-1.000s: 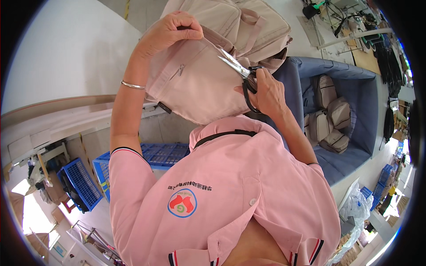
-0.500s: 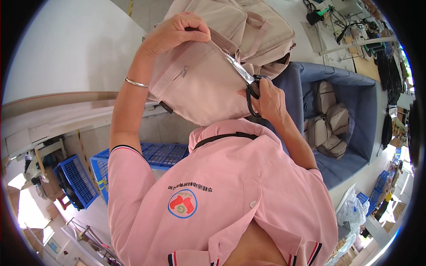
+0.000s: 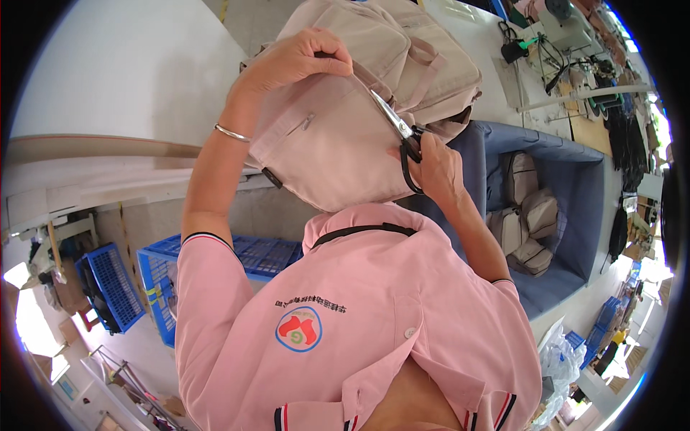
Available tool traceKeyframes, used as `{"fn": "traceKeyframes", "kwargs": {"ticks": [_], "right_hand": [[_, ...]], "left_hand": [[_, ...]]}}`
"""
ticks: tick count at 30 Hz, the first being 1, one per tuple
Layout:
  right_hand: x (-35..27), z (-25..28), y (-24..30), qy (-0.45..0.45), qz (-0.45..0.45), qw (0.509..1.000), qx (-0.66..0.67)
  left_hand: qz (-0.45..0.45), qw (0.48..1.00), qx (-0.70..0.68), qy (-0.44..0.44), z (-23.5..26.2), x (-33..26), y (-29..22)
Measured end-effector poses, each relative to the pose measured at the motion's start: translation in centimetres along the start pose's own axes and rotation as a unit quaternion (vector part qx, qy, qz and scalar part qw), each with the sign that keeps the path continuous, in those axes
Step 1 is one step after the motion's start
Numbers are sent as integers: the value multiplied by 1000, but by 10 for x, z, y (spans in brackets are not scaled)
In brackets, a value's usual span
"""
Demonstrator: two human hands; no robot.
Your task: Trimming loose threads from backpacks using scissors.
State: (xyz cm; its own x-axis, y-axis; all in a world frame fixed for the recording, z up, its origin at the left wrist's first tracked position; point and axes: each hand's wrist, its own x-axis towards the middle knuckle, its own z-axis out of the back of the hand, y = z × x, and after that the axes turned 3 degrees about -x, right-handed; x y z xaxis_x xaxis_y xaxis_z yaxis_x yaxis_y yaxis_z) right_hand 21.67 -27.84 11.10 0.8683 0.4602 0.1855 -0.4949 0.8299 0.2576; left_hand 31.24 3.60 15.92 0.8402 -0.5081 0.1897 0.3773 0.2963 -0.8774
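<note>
A beige fabric backpack [image 3: 338, 144] lies on the white table [image 3: 129, 72] in front of me. My left hand [image 3: 291, 61] pinches the bag's upper edge, a silver bangle on that wrist. My right hand [image 3: 435, 165] holds black-handled scissors [image 3: 395, 126], fingers through the loops. The steel blades point up and left across the bag toward my left fingers. I cannot tell what the tips are cutting.
A blue fabric bin [image 3: 575, 215] on the right holds several more beige bags [image 3: 528, 215]. Blue plastic crates [image 3: 154, 273] sit below the table on the left. A sewing machine [image 3: 568, 29] and cables stand at the far right.
My left hand has lifted and shifted right along the bag's edge. The scissors have followed it upward, blades now reaching closer to my left fingers.
</note>
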Motion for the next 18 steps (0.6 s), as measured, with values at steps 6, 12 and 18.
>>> {"fn": "traceKeyframes", "kwargs": {"ticks": [6, 12, 18], "right_hand": [[7, -12, -11, 10, -54, 996, 66], [20, -34, -48, 70, -121, 975, 173], [23, -44, -54, 139, -115, 964, 193]], "left_hand": [[23, 993, 114, -33, -11, -5, -4], [98, 791, 144, -586, -73, -66, 5], [280, 590, -190, -734, -247, -195, 102]]}}
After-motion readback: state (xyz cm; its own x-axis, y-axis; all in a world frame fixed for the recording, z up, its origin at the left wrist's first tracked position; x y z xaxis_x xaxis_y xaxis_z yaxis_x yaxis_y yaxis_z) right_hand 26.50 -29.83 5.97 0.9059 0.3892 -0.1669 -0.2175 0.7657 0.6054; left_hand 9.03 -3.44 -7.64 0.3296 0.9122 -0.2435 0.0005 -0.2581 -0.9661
